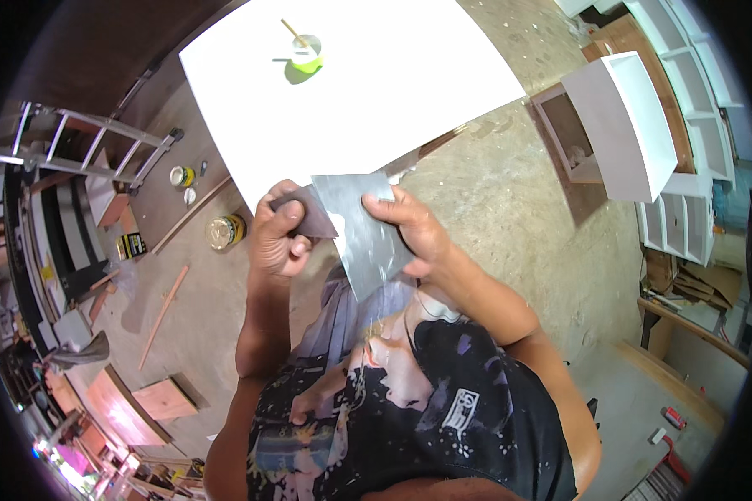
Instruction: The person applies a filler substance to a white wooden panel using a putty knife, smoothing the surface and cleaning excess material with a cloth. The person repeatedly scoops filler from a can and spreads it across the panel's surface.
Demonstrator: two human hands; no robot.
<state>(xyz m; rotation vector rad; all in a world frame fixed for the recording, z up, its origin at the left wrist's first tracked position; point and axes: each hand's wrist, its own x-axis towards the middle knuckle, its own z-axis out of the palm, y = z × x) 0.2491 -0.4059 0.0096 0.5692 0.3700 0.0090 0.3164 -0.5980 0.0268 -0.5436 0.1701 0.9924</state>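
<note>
In front of my body, both hands are raised near the close corner of a large white panel (363, 106). My left hand (279, 232) pinches a dark brownish-grey piece (307, 213) that looks like folded sandpaper, thumb on top and a pointed corner facing right. Between the thumb and fingers of my right hand (413, 228) is a thin, flat grey sheet (366, 235) with whitish smears; its material is unclear. The dark piece meets or overlaps the sheet's left edge; whether they touch I cannot tell. Farther back on the panel stands a green-bottomed cup (307, 55) with a stick in it.
An aluminium ladder (100, 147) lies at left. Paint cans (225, 232) and wooden strips (163, 316) are on the concrete floor (495, 206). Boards (128, 407) lie at lower left. White cabinet boxes (620, 125) stand at right, and a red can (675, 418) sits lower right.
</note>
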